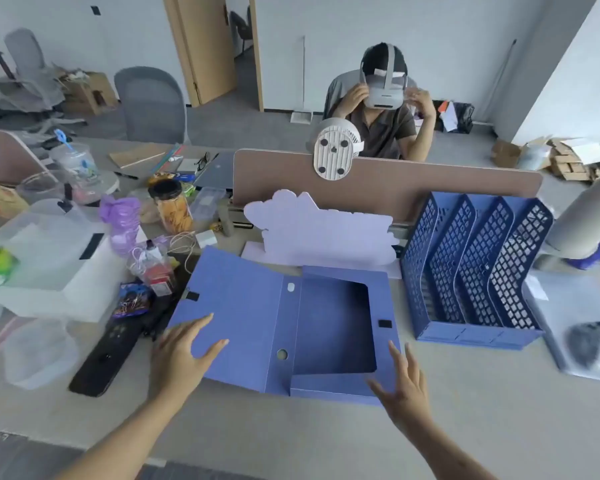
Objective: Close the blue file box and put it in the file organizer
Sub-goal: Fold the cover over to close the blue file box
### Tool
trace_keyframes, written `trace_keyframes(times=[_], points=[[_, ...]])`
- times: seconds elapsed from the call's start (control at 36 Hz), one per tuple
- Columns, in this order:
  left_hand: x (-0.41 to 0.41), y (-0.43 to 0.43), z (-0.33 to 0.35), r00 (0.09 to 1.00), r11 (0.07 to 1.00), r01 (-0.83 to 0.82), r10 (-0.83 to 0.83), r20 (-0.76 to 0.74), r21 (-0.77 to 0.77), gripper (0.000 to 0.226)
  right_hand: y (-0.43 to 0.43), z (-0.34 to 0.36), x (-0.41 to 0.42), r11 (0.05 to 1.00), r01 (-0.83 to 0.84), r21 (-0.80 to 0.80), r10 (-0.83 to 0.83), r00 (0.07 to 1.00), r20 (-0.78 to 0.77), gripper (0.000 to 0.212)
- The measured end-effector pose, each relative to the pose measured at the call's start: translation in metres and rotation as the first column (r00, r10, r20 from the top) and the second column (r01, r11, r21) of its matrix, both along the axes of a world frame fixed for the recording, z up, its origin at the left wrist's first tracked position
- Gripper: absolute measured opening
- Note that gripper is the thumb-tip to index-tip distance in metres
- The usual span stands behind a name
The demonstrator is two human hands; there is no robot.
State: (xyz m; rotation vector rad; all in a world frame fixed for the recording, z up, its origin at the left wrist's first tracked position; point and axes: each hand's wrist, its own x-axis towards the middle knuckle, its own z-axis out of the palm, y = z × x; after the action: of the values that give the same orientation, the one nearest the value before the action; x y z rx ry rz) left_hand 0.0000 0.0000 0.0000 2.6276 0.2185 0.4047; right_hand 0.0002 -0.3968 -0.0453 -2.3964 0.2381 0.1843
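blue file box (333,327): we see it lying open and flat on the desk (465,410), lid flap spread out to the left, tray part to the right, its near edge just short of our hands.
left hand (179,362): fingers spread and loose, gripping nothing, over the lid flap's near-left corner; we cannot tell if it touches.
right hand (404,388): open too, palm down, empty, at the tray's near-right corner.
file organizer (471,271): stands just right of the box, apart from it, its four mesh slots showing nothing inside.
left edge: a black flat device (108,355) and a snack packet (132,301) crowd close to the lid flap.
far edge: a pale cloud-shaped board (319,230) stands just behind the box.
near edge: we see bare desk between the box and us.
right of organizer: a grey laptop (568,306) lies near it.
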Motion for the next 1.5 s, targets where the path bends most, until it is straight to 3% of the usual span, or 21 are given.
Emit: trace_keyframes(times=[0.11,0.19,0.31,0.39,0.53,0.58,0.94,1.08,1.17,1.25,1.39,1.5], points=[[-0.017,0.017,-0.007,0.969,0.969,-0.246,0.246,-0.033,0.010,0.094,-0.002,-0.011,-0.004,1.000,0.016,0.007,-0.015,0.987,-0.162,0.091],[-0.023,0.024,-0.008,0.933,0.939,-0.341,0.333,-0.134,-0.041,0.096,-0.004,-0.020,-0.002,0.998,-0.043,0.039,0.049,0.983,-0.176,0.088],[-0.025,0.039,-0.014,0.871,0.886,-0.429,0.355,-0.340,-0.177,0.114,-0.007,-0.027,0.001,0.993,-0.109,0.037,0.113,0.984,-0.139,0.087],[-0.026,0.046,-0.019,0.852,0.821,-0.459,0.298,-0.432,-0.340,0.107,-0.008,-0.030,0.002,0.993,-0.111,0.028,0.114,0.986,-0.121,0.089],[-0.033,0.038,-0.004,0.931,0.786,-0.323,0.165,-0.325,-0.527,0.077,-0.007,-0.033,0.005,0.995,-0.089,0.048,0.093,0.992,-0.084,0.091],[-0.035,0.036,0.003,0.955,0.784,-0.250,0.104,-0.277,-0.567,0.076,-0.008,-0.033,0.004,0.995,-0.084,0.046,0.087,0.993,-0.081,0.091],[-0.022,-0.025,0.045,0.996,0.773,0.030,-0.073,-0.042,-0.633,0.085,-0.011,-0.036,0.001,0.990,-0.107,0.089,0.113,0.992,-0.063,0.089],[-0.015,-0.051,0.052,0.984,0.784,0.138,-0.178,-0.007,-0.605,0.070,-0.021,-0.031,-0.001,0.983,-0.151,0.105,0.162,0.980,-0.114,0.086],[-0.010,-0.064,0.052,0.968,0.742,0.173,-0.251,-0.029,-0.648,0.059,-0.026,-0.030,0.002,0.977,-0.192,0.093,0.202,0.973,-0.116,0.081],[-0.003,-0.074,0.048,0.939,0.681,0.182,-0.334,-0.080,-0.709,0.069,-0.028,-0.025,0.008,0.972,-0.148,0.184,0.173,0.977,-0.128,0.074],[0.010,-0.095,0.046,0.858,0.555,0.177,-0.492,-0.149,-0.813,0.086,-0.021,0.018,0.022,0.933,-0.013,0.360,-0.002,0.999,0.040,0.063],[0.020,-0.109,0.042,0.834,0.538,0.217,-0.536,-0.132,-0.814,0.099,-0.013,0.051,0.034,0.864,-0.042,0.501,-0.016,0.994,0.112,0.055]])
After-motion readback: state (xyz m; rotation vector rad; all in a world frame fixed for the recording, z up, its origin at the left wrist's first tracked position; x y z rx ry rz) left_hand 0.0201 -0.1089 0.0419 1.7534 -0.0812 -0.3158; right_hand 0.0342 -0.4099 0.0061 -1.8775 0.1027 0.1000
